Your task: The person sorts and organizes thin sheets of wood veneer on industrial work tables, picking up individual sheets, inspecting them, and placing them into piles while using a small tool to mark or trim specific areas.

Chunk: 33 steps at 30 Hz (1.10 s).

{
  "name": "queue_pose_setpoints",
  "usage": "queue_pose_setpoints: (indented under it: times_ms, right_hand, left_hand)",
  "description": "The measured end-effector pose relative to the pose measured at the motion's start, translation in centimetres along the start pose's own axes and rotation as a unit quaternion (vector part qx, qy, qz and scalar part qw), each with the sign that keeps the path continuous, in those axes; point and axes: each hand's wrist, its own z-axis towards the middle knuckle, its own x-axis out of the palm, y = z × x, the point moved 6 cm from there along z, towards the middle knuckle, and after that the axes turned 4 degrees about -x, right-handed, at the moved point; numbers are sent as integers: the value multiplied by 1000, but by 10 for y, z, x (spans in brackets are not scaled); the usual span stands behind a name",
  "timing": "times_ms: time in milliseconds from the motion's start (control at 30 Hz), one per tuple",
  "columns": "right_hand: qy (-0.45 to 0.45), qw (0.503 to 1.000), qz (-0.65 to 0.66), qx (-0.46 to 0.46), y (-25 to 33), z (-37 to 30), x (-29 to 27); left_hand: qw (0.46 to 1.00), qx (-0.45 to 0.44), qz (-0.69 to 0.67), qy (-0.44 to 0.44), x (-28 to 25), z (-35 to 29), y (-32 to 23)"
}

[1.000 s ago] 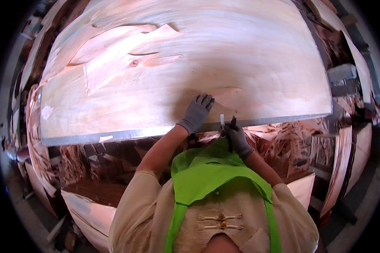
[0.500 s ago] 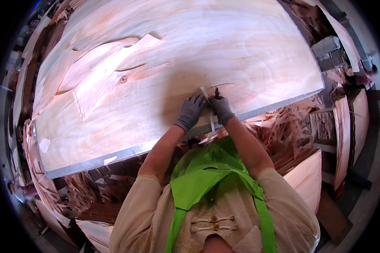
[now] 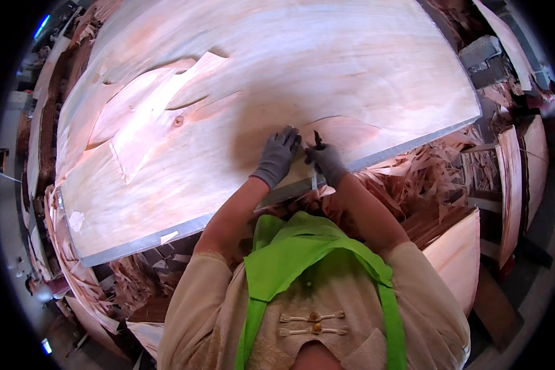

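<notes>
Veneer sheet [image 3: 351, 74], head view: the broad, pale surface is lying directly ahead of the person, its grey front edge [image 3: 138, 245] running aslant just beyond the green apron [image 3: 302, 253]. 2 gloved hands are working close together near that edge. The left hand [image 3: 276, 155] is lying palm down on the sheet, fingers extended and apparently holding nothing. The right hand [image 3: 328, 161] is closing around a slender dark tool [image 3: 318, 139], whose tip is pointing away from the body; its exact kind is too small to tell. A narrow white strip [image 3: 315, 180] is hanging below the right hand toward the front edge; whether the fingers are pinching it cannot be told. Just beyond the right hand, a leaf-shaped, pinker patch [image 3: 342, 131] is showing in the surface.

The step in hand is seemingly fixing a strip beside this patch. Doing it well is probably a matter of keeping the left palm flat, so that the thin wood is not shifting or lifting, while the right hand is keeping the tool tip clear of the left fingertips. Any cutting is best running lightly, since heavy pressure could be scoring the sheet. Farther left, lifted veneer pieces [image 3: 143, 117] are likely needing equally gentle handling.
</notes>
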Motion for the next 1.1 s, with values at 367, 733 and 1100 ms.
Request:
queue_pose_setpoints:
  times_ms: [367, 733, 1100]
  right_hand:
    - [14, 991, 112, -77, -83, -25, 12]
    - [-74, 996, 46, -30, 13, 64, -108]
    - [-132, 941, 295, -97, -54, 14, -155]
  left_hand:
    - [999, 7, 36, 4, -8, 5, -7]
    - [998, 42, 29, 34, 36, 101, -43]
    - [993, 52, 65, 89, 37, 124, -63]
